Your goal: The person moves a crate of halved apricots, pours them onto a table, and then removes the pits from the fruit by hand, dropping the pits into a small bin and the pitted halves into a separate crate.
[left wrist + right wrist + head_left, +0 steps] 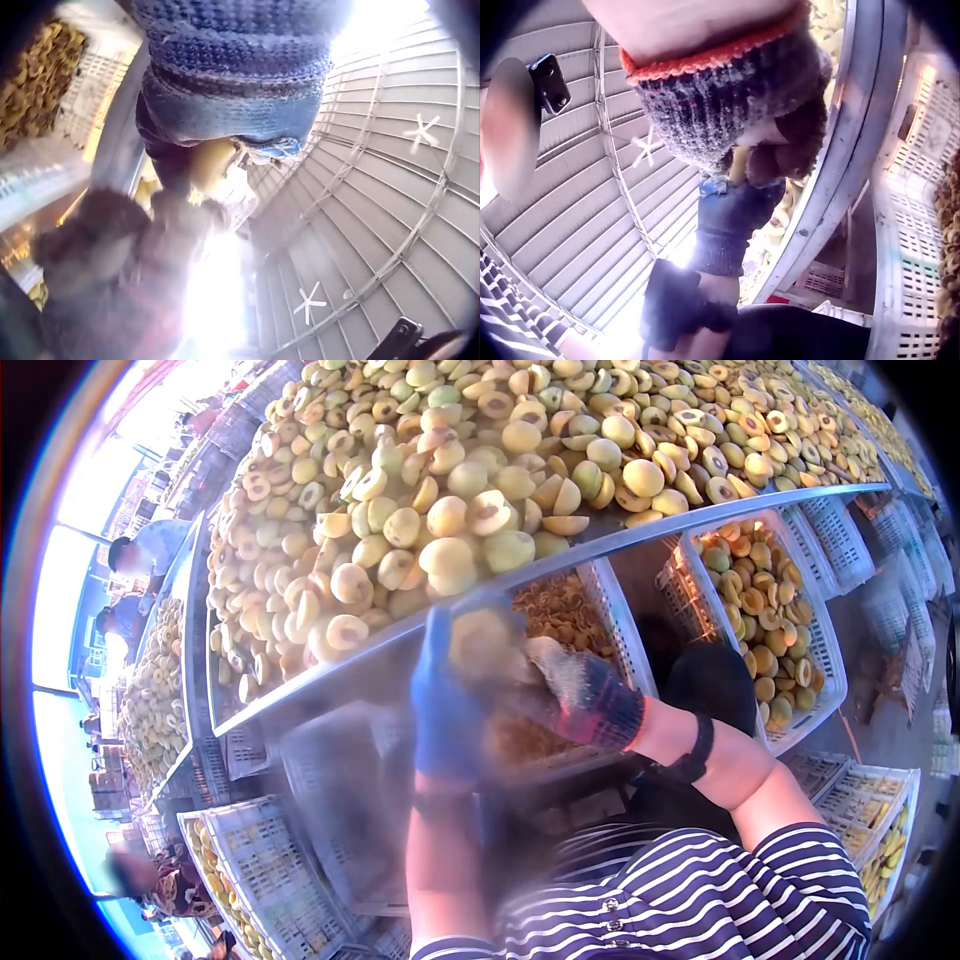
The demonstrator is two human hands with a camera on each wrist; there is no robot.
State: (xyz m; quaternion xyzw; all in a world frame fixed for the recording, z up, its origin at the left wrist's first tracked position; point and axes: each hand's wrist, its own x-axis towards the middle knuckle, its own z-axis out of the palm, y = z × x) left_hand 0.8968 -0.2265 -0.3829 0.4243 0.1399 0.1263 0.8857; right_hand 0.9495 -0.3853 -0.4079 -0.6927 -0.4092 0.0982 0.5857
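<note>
Just below the table rim, my left hand [445, 705] in a blue knit glove grips a yellow peach [482, 644], blurred in the head view. My right hand [592, 698], in a grey and dark glove with a red cuff edge, comes in from the other side with its fingers curled at the same fruit. A pale yellow part of the peach [212, 163] shows under the left glove in the left wrist view. Between the two gloves, the right wrist view shows a yellow sliver of the peach [739, 163]; the gloves hide the rest.
A heap of halved peaches [400, 530] lies on the table behind its metal rim [680, 525]. Under the hands a crate holds brown pieces [565, 610]. A white crate [825, 650] of peach halves stands right, stacked crates [270, 870] left. People work at the far left.
</note>
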